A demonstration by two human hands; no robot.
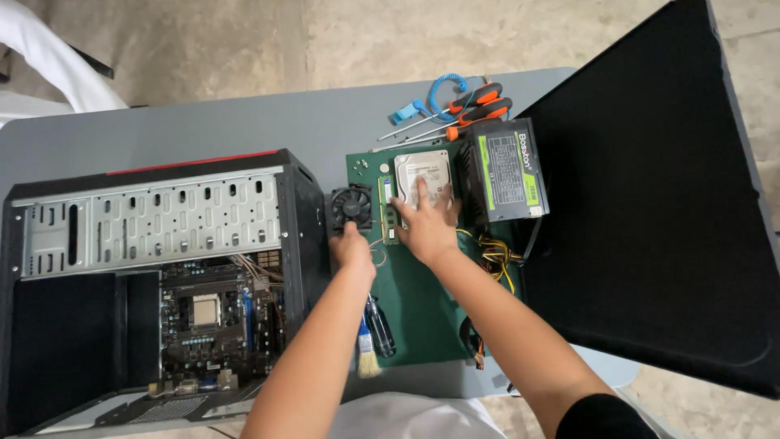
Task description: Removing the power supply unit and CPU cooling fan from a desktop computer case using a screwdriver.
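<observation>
Both forearms reach up from the near edge of the grey surface (244, 122). Left hand (353, 248) rests its fingertips on the small black cooler fan (352, 206), not clamped round it. Right hand (428, 226) lies spread flat, fingers apart, on the silver hard drive (422, 172), just right of the fan on the green mat (422, 309). An open computer case (154, 276) lies toward the left edge.

open pc case (154, 219); screwdrivers (467, 110); brush (367, 351); power supply (508, 169)
</observation>
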